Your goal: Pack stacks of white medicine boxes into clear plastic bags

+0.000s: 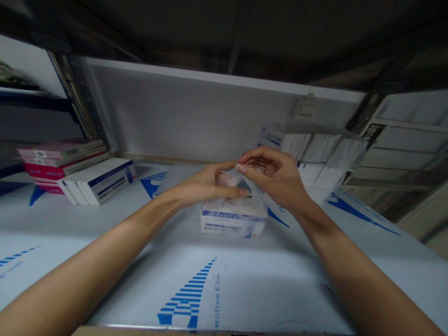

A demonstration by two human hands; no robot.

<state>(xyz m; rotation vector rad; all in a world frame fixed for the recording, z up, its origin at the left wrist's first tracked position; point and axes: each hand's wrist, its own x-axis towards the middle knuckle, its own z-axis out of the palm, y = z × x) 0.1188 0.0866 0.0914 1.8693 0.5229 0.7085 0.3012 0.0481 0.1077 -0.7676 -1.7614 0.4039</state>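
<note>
A clear plastic bag [257, 198] wraps white boxes with blue print [233, 224], which rest on the film-covered shelf in front of me. My right hand [275, 175] pinches the gathered top of the bag between thumb and fingers. From the other side, my left hand [217, 184] curves around the bag's upper part, its thumb lying across the plastic above the boxes. Its fingertips meet the right hand's near the bag's top and are partly hidden. How many boxes the bag holds I cannot tell.
White-and-blue boxes [108, 182] stand at the left beside a stack of pink and red boxes [65, 161]. Behind my right hand sits another plastic bag of white boxes [322, 151]. A dark upper shelf [196, 32] hangs overhead. The back wall carries a switch [306, 109].
</note>
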